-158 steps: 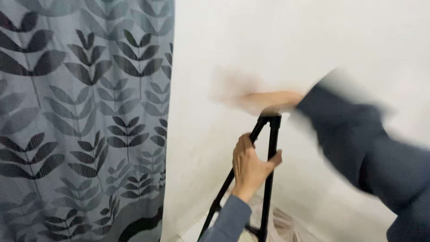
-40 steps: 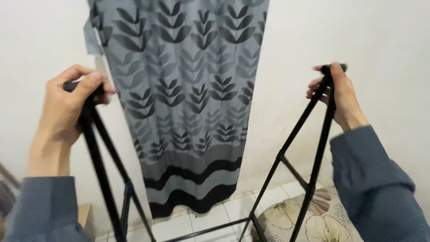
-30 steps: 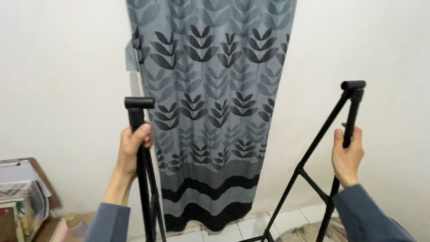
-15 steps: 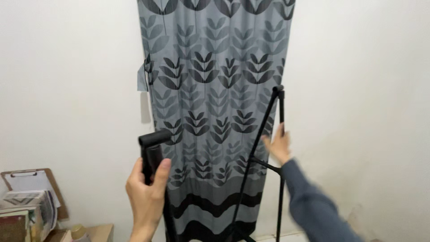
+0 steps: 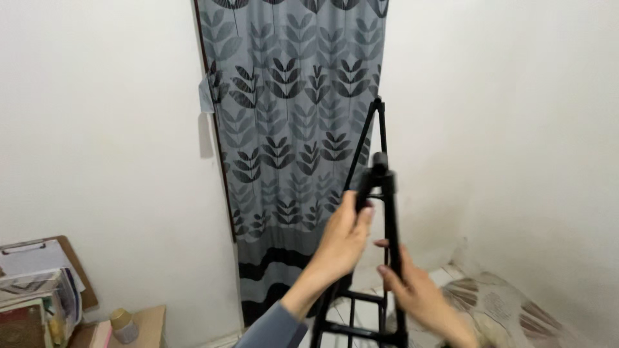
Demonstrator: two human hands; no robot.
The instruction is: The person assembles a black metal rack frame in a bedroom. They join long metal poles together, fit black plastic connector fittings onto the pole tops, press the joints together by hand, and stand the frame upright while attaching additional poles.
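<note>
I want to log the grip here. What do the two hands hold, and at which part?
Both hold the black folding metal frame. The left hand grips a leg just under the near top end. The right hand grips a leg lower down.

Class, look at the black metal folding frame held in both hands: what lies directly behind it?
Behind the black metal folding frame hangs a grey leaf-patterned curtain with a white wall beside it. Whatever the curtain covers is hidden.

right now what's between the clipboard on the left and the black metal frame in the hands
In the head view, bare white wall and then the grey leaf-print curtain lie between the clipboard and the black metal frame.
</note>
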